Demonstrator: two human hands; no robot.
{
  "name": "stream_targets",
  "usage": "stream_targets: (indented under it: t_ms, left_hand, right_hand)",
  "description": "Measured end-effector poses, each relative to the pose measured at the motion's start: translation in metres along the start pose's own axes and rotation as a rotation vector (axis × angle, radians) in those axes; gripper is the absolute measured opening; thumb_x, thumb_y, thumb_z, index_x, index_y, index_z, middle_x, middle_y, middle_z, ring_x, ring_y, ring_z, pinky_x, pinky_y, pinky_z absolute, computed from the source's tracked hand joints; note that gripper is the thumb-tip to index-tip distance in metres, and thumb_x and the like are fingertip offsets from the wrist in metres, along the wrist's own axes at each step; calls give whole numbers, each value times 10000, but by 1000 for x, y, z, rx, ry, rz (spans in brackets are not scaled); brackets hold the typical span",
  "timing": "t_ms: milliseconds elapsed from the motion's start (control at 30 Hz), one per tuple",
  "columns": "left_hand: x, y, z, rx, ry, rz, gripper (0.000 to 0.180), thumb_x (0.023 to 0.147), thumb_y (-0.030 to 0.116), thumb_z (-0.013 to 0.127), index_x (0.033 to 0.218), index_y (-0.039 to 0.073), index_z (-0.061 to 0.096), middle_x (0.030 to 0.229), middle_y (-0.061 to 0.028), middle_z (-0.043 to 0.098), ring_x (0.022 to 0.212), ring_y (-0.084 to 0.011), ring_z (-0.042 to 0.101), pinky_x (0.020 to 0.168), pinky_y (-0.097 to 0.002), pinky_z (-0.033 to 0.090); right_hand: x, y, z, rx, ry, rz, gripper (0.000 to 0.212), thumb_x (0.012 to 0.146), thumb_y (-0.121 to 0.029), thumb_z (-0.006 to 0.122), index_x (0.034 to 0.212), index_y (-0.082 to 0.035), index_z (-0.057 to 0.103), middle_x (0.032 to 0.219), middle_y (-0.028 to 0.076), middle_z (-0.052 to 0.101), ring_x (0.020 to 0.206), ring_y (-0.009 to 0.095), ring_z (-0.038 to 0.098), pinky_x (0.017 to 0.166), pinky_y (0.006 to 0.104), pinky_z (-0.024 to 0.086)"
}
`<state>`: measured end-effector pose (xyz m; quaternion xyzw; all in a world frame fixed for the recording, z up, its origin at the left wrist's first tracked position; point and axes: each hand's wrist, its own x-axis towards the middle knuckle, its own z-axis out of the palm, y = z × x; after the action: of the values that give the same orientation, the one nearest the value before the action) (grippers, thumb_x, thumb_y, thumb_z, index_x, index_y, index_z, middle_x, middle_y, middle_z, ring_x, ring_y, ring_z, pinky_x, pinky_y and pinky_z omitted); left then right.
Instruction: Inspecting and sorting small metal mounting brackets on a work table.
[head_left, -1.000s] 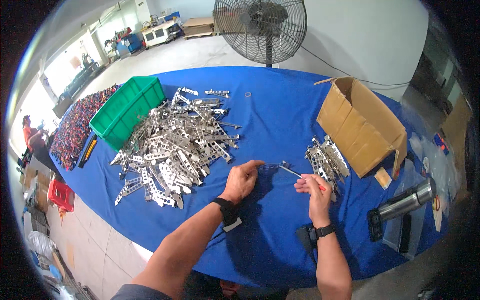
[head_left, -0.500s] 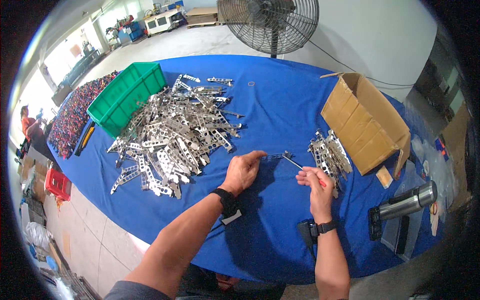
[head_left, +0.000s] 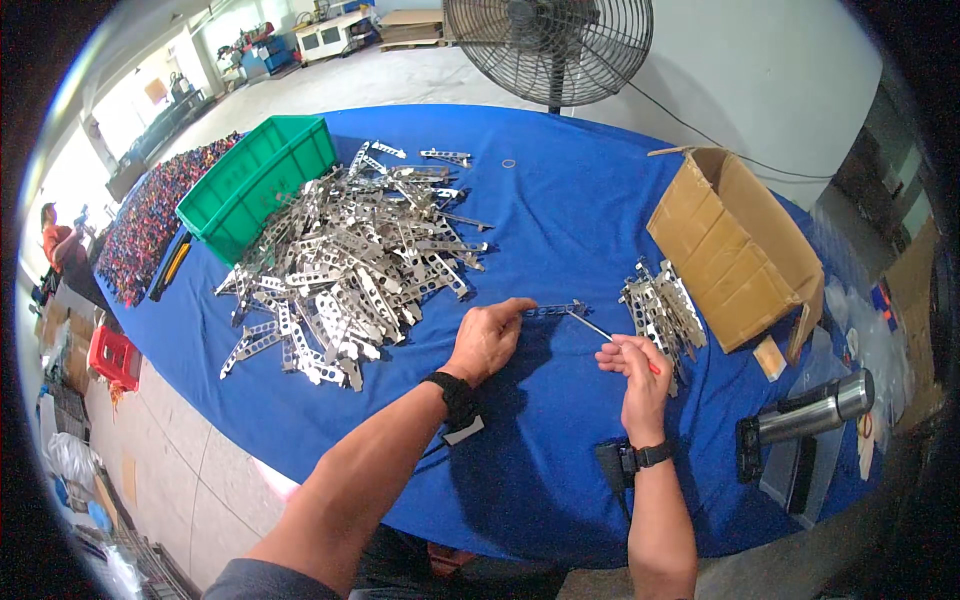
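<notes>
My left hand (head_left: pixel 487 341) is closed on one end of a perforated metal bracket (head_left: pixel 552 311), which reaches out to the right just above or on the blue cloth. A thin screwdriver (head_left: pixel 592 328) with a red handle is gripped in my right hand (head_left: pixel 638 385). Its tip meets the bracket near the far end, though whether it touches is too small to tell. Left of my left hand lies a big heap of similar brackets (head_left: pixel 345 260). A smaller pile of brackets (head_left: pixel 662 312) sits just beyond my right hand.
A green crate (head_left: pixel 215 226) stands behind the heap, beside many small multicoloured parts (head_left: pixel 160 215). On the right are an open cardboard box (head_left: pixel 715 250) and a steel flask (head_left: pixel 815 408) lying down. A black fan (head_left: pixel 550 45) rises past the far edge. A person (head_left: pixel 60 245) sits far left.
The view has shifted slightly. Both hands keep nearly the same place, with the screwdriver tip still at the bracket; the fingers of my right hand have turned a little around the handle.
</notes>
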<state>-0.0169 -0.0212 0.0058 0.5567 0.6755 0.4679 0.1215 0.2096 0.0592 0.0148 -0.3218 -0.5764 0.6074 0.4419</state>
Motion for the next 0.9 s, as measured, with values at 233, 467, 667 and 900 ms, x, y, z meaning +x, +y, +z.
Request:
stream_targets:
  t_ms: [233,467,667,900]
  left_hand:
    - [1,3,0,30,-18,-50,246,906,101,535,1100,101,686,685,-210,602,664,-373,625,628,-442,474]
    - [1,4,-1,45,-35,-57,244,904,110,533,1091,102,690,683,-209,600,653,-367,624,622,-441,474]
    - [0,-1,1,6,3,-5,271,898,61,526,1124,68,675,613,-170,527,537,-237,524,580,-373,454]
    - [0,0,2,-10,-13,-35,260,904,58,531,1122,58,672,600,-149,521,531,-198,511,569,-357,450]
  right_hand:
    - [-1,-3,4,-2,-24,-16,256,981,-139,491,1023,65,640,923,163,688,833,231,694,758,328,561]
    - [0,0,3,-16,29,-36,241,977,-123,493,1016,66,638,927,163,690,823,223,694,762,329,566]
    - [-1,-1,4,-68,-46,-40,227,969,-102,503,1028,70,639,923,161,688,822,220,695,759,323,572]
    - [-1,-2,2,-11,6,-12,239,968,-114,496,1023,69,639,919,167,686,831,229,696,763,332,570]
